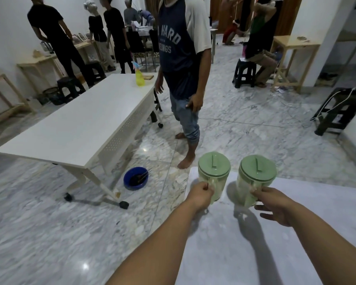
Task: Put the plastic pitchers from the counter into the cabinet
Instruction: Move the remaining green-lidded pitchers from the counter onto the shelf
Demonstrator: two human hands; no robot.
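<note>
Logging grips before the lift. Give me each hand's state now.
Left hand: closed around the handle of the left green pitcher.
Right hand: thumb and forefinger pinch the handle of the right green pitcher; other fingers loose.

The room is dim and cool-toned, lit from overhead. Small glare spots shine on the polished marble floor, one near the bottom edge and one beside the white table. On the pale tabletop, the 2 arms and the 2 green pitchers cast soft dark shadows toward the camera. Wide-angle distortion bends lines near the edges. Distant figures look soft and grainy; the corners darken.
</note>
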